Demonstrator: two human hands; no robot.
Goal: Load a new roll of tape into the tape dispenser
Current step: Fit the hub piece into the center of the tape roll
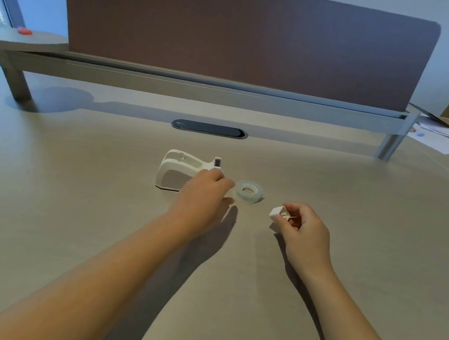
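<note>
Beige desk [65, 203] under a brown screen [245, 32]. Tape roll [248, 192] lies flat beside the white dispenser [176, 171], touching the left hand's [203, 196] curled fingers; the right hand [303, 229] pinches a white spool [277, 214].

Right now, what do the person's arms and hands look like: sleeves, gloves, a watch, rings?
Both forearms are bare up to the frame's edge: no sleeves show. The left hand and right hand wear no gloves, and no watch, bracelet or ring is visible.

Clear tape roll [248, 191] lies flat beside white upright dispenser [179, 171].
</note>
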